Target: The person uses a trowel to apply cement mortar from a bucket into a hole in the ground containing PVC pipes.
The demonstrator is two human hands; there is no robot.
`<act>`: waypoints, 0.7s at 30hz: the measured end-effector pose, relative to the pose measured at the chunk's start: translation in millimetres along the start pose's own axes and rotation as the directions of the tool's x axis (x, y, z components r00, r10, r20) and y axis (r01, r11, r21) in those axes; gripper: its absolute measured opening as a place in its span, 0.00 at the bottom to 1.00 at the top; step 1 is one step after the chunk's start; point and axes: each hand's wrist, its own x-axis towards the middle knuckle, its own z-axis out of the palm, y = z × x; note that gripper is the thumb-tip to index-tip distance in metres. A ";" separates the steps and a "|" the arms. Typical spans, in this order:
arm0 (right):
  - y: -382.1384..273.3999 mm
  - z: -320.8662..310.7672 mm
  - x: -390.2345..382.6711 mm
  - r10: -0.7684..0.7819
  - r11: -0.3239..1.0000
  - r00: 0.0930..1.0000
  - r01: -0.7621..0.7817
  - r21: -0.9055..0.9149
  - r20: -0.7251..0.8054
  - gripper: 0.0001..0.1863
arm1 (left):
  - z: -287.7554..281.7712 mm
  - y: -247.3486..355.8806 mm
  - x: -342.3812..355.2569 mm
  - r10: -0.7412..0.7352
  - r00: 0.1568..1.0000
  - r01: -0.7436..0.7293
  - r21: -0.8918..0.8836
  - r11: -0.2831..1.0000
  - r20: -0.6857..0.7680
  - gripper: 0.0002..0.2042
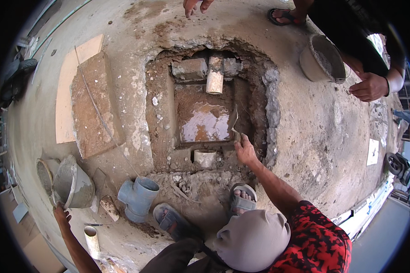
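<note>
The right hand point(247, 151) is holding a trowel point(234, 118) at the right of the pit point(161, 118), apparently dressing the wall point(244, 98).
Its fingers point(245, 139) are clamping the trowel; the left hand point(62, 216) is curling by a bucket point(83, 186), its grip unclear. The next stroke is likely needing steady pressure.

A red-and-black patterned fabric shirt point(323, 241) is worn with dark trousers point(173, 258). The grey sandals point(167, 222) are open-toed and strapped.
</note>
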 end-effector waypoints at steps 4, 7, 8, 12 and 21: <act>-5.6 34.7 112.2 0.024 1.000 0.983 -0.027 -0.013 -0.180 0.30 | -4.9 12.5 11.6 0.022 0.998 -0.024 0.029 0.999 0.065 0.34; 2.6 21.8 175.6 0.072 0.992 0.963 -0.095 -0.080 -0.258 0.31 | 42.7 50.6 -33.8 0.116 0.989 -0.114 -0.027 0.993 0.092 0.38; 1.6 22.0 188.8 0.113 0.987 0.964 -0.138 -0.086 -0.241 0.31 | 33.4 55.5 -36.1 0.121 0.985 -0.113 -0.070 0.991 0.123 0.38; 21.9 27.2 175.2 0.291 0.956 0.945 -0.293 0.006 -0.152 0.29 | 41.0 62.6 -38.0 0.155 0.986 -0.147 -0.112 0.983 0.066 0.37; -3.5 42.5 140.1 0.096 0.995 0.961 -0.097 0.009 -0.259 0.31 | 49.9 89.0 -52.7 0.246 0.969 -0.239 -0.172 0.956 0.023 0.37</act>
